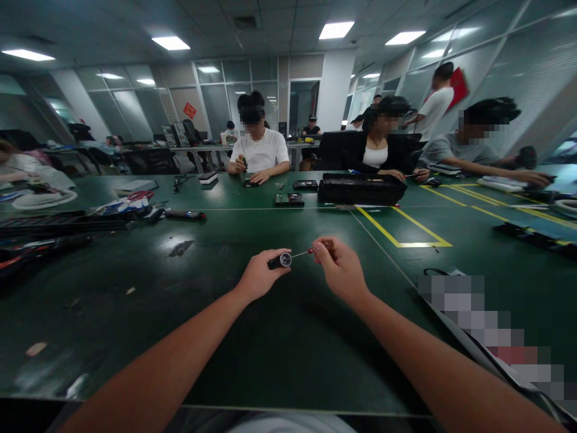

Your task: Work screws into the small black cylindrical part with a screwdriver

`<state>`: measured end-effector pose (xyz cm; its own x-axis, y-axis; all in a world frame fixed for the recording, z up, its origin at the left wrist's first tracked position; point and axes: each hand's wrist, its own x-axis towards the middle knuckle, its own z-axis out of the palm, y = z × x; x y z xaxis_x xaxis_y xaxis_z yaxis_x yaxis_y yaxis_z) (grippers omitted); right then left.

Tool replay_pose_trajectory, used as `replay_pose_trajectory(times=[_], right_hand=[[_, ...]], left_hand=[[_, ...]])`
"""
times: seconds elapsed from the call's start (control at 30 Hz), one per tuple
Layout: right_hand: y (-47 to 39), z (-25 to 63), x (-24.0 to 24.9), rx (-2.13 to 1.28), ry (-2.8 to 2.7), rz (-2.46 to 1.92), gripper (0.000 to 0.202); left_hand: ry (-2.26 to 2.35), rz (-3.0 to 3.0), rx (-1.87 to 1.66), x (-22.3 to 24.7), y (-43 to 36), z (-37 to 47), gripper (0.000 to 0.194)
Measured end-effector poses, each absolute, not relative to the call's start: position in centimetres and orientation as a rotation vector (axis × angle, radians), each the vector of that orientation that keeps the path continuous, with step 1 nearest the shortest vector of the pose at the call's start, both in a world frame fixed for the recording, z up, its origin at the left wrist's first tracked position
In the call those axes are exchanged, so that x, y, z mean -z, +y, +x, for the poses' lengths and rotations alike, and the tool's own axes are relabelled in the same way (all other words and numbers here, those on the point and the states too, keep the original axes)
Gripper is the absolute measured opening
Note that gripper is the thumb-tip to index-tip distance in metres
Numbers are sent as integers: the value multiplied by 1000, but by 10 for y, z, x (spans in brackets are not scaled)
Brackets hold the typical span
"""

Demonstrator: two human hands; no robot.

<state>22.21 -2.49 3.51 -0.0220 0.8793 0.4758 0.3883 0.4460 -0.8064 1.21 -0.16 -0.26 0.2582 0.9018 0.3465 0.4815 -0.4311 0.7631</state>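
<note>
Between the thumb and fingers of my left hand is a small black cylindrical part; its round, light-rimmed end faces me. My right hand grips the red handle of a thin screwdriver. The metal shaft points left, and its tip is at the rim of the cylindrical part; whether it reaches inside cannot be made out. Both hands are held above the green table, near its middle.
Across the table lie a circuit board and a long black box, with co-workers seated behind. On the left are a dark pen-like tool and a pile of cables. Yellow tape marks the right side.
</note>
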Motion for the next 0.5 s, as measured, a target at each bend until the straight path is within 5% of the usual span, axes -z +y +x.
replay_pose_trajectory(times=[0.27,0.5], right_hand=[[-23,226,-36,-314,-1747,-1283,39],[-28,225,-38,-449,-1901,-1116,22]], left_hand=[[1210,2006,-1058,7,-2,13,42],[1215,1989,-1049,7,0,13,40]])
